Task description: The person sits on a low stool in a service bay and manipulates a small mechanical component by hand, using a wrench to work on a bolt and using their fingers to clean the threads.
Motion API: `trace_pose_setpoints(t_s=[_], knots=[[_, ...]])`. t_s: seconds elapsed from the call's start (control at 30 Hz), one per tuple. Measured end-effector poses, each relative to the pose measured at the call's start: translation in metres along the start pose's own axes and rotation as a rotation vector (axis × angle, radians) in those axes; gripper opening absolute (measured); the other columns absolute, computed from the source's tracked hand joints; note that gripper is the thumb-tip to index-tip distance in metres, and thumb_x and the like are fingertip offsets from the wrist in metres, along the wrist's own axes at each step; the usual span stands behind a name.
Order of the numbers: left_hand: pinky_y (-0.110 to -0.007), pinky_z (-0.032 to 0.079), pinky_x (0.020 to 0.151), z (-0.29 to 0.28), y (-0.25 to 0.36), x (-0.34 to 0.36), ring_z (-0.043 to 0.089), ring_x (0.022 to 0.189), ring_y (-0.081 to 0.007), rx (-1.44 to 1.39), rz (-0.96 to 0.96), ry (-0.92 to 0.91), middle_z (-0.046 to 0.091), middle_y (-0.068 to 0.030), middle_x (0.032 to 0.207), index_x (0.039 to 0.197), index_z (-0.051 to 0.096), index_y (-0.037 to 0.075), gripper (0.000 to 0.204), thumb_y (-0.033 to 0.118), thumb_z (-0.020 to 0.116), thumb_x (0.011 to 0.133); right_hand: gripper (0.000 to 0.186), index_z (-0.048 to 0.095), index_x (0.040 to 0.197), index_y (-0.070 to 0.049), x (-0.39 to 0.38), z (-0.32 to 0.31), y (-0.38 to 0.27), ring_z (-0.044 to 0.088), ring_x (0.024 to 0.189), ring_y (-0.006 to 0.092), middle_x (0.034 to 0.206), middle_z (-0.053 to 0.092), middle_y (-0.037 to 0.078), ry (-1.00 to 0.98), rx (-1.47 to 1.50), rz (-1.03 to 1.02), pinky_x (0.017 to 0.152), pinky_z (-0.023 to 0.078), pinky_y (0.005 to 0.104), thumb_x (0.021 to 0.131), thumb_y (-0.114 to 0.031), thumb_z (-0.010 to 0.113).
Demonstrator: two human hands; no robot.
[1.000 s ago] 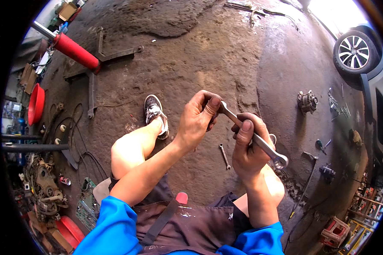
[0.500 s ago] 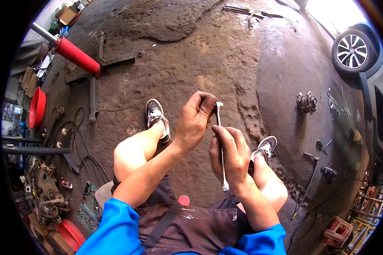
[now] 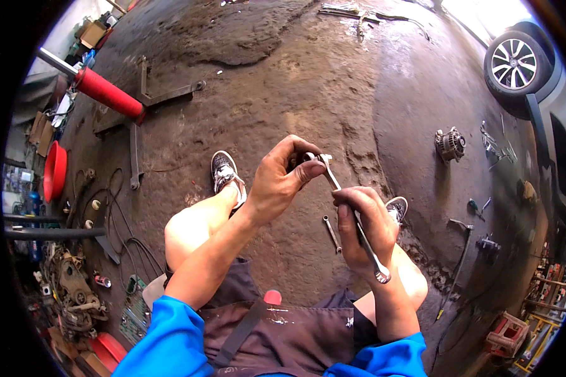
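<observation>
One fisheye view looks down from the person's head, close over both hands and the knees. It faces the dirt floor (image 3: 308,81), whose edges bend toward the dark rim.

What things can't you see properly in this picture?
Head view:
- Small part in the left hand: hidden by its fingers.
- Wrench middle: wrapped by the right hand.
- Car wheel: the car is cut off by the rim.
- Floor clutter: too small to identify.

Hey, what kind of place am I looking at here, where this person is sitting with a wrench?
Most likely a car repair workshop or yard. The seated person grips a combination wrench in the right hand, a car wheel shows at the upper right, and an alternator-like part lies on the stained dirt floor.
</observation>
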State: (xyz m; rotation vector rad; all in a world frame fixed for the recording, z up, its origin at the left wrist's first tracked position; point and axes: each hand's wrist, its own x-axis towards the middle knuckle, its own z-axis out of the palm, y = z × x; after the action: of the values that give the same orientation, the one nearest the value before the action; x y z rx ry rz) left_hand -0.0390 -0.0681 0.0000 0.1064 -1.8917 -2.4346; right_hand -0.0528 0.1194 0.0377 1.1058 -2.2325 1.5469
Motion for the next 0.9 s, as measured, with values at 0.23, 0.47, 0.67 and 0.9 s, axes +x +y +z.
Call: trace_pose_setpoints(t_s=[0.23, 0.47, 0.67, 0.9], knots=[[-0.019, 0.04, 0.059, 0.002, 0.006, -0.003, 0.048, 0.07, -0.0035, 0.241, 0.166, 0.022, 0.056, 0.0009, 0.084, 0.107, 0.053, 0.003, 0.034, 0.026, 0.07, 0.089, 0.029, 0.061, 0.109, 0.001, -0.011, -0.004, 0.0, 0.065, 0.085, 0.0228, 0.097, 0.063, 0.015, -0.046, 0.289, 0.237, 0.075, 0.052, 0.0298, 0.081, 0.007, 0.064], [-0.024, 0.046, 0.068, 0.006, 0.018, -0.007, 0.056, 0.076, -0.0112, 0.562, 0.301, 0.026, 0.058, -0.0042, 0.087, 0.101, 0.055, 0.002, 0.022, 0.012, 0.07, 0.088, 0.029, 0.05, 0.122, 0.004, -0.026, 0.003, -0.001, 0.063, 0.103, 0.029, 0.117, 0.059, 0.019, -0.108, 1.217, 0.761, 0.085, 0.055, 0.0417, 0.096, -0.008, 0.055], [-0.033, 0.05, 0.064, 0.013, 0.009, -0.01, 0.063, 0.075, -0.0245, 0.628, 0.466, -0.116, 0.061, -0.013, 0.085, 0.1, 0.058, 0.001, 0.024, 0.011, 0.073, 0.084, 0.039, 0.044, 0.134, -0.005, -0.021, 0.021, -0.002, 0.051, 0.06, 0.0093, 0.089, 0.058, 0.006, 0.081, 0.966, 0.825, 0.049, 0.041, 0.022, 0.097, -0.011, 0.056], [-0.035, 0.049, 0.06, 0.012, 0.009, -0.005, 0.062, 0.07, -0.0275, 0.708, 0.562, -0.132, 0.062, -0.0127, 0.081, 0.103, 0.062, 0.002, 0.032, 0.013, 0.077, 0.077, 0.037, 0.053, 0.132, 0.0, -0.014, 0.01, -0.002, 0.049, 0.062, 0.0044, 0.076, 0.058, -0.001, 0.039, 0.634, 0.845, 0.053, 0.041, 0.0209, 0.096, -0.01, 0.058]])
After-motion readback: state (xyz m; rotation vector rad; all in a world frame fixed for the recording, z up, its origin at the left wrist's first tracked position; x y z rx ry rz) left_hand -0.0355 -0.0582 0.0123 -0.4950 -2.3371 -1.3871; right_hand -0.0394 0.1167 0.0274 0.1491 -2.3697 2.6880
